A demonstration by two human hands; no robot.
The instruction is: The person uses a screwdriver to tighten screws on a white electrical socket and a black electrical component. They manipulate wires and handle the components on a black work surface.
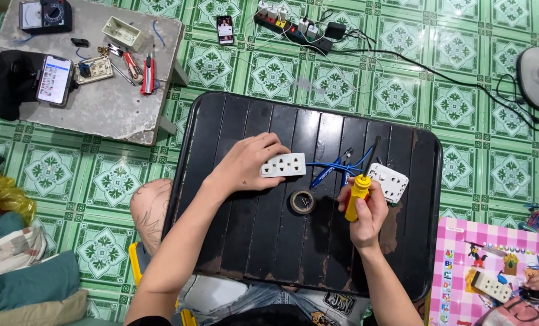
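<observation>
Head view | your left hand (245, 166) lay flat over the white socket plate (283, 165) near the black table's (221, 121) middle; your right hand (366, 208) gripped the yellow screwdriver (359, 193) upright, closed round its handle, toward the right edge | step, judged: wiring prep; next move needs tip meeting screw squarely.

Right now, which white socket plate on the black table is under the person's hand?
The long socket plate, under the left hand. The squarer plate lies free beside the right hand.
</observation>
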